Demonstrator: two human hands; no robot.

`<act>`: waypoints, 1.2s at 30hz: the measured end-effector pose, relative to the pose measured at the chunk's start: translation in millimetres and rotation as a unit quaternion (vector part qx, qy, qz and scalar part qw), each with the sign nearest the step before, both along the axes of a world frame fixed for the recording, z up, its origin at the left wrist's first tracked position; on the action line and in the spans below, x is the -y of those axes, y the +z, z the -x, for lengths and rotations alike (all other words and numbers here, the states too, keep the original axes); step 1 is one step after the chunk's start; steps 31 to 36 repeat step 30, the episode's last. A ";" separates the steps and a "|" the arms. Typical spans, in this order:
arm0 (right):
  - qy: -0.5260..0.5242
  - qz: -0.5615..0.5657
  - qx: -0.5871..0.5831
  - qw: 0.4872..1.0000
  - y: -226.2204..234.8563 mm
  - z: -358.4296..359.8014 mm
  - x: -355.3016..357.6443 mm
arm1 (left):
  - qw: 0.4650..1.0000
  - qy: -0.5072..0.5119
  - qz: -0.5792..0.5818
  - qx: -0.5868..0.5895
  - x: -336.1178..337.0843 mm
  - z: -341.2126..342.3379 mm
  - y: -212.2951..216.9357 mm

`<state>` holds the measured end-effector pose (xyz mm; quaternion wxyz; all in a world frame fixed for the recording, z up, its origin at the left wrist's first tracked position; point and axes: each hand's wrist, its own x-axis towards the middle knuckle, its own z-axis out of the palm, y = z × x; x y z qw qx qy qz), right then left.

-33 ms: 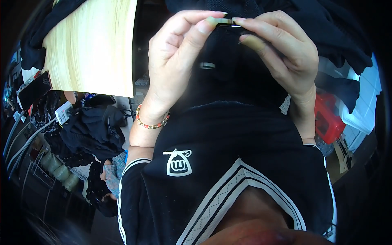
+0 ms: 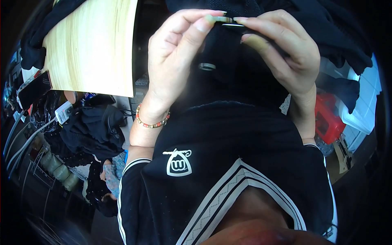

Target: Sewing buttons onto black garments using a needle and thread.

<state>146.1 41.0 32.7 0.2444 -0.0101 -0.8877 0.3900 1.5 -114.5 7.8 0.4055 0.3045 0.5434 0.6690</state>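
While both hands are up high, the left hand (image 2: 175,61) and the right hand (image 2: 281,53) pinch a small metal piece (image 2: 228,22) on black cloth (image 2: 237,77) with narrow fingers. Just below hangs a silver ring (image 2: 207,66). A wooden board (image 2: 94,45) lies to the left.

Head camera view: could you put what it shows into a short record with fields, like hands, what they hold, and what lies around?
left hand: left hand, raised, thumb and fingers pinching a small flat metal piece
right hand: right hand, fingertips on the same piece from the other side
under the hands: black garment with a metal ring
wrist: orange bead bracelet on the left wrist
left side: pale wooden board, heap of dark clothes
right side: red box, white crate
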 end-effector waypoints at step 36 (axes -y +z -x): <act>-0.164 0.322 0.118 0.925 4.0 33.4 3.5 | 1.000 -0.015 -0.007 0.004 28.5 10.9 19.4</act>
